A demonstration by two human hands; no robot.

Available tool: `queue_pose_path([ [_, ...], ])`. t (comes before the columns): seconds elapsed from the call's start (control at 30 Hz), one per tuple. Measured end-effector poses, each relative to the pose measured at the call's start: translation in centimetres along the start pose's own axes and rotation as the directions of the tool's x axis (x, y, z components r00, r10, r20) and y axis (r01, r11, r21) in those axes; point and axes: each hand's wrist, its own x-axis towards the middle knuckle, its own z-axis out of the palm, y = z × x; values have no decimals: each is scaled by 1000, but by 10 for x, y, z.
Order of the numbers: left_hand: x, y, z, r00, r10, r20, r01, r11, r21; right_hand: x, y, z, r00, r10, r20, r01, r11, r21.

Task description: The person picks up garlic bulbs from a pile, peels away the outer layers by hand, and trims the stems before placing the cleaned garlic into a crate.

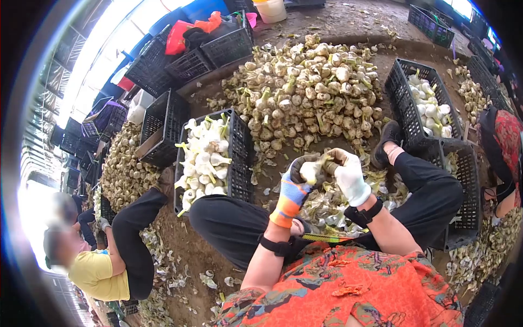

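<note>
Nearest us, in front of the red patterned shirt (338, 283), our left hand (297, 182), striped orange-blue glove with dark fingers, grips a pale garlic bulb (311, 171). Our right hand (351, 177), white glove with dark fingertips, is curled in just beside the bulb; we can't tell if it pinches any peel. Below both hands, between our legs: loose garlic skins (332, 210). Left of our knees, a black plastic crate (241, 158) heaped with whitish bulbs; right, beyond the other knee, a second such crate (405, 106). Past our feet, a big mound of dirty, stemmed garlic (310, 90). Off left, a person in a yellow shirt (103, 272); at right edge, another person (504, 141). Farther back, stacked crates (190, 64) with a red bag (177, 38), plus a whitish bucket (271, 11).
</note>
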Motion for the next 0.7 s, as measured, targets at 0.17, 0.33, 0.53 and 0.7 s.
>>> queue_pose_path([
  [0.17, -8, -3, -11, 991, 82, 103, -99, 979, 178, 28, 9, -33, 973, -45, -225, 54, 998, 36],
  [0.33, -6, 6, -8, 981, 169, 93, -192, 911, 365, 19, 3, -54, 984, 57, 167, 133, 387, -912],
  [0.53, -9, 1, 3, 968, 224, 113, -251, 873, 418, -10, -37, -3, 854, -243, 460, 520, 418, -745],
  [0.7, -13, 17, 7, 987, 127, 96, -152, 927, 344, -5, -24, -1, 866, -114, 486, 496, 322, -807],
])
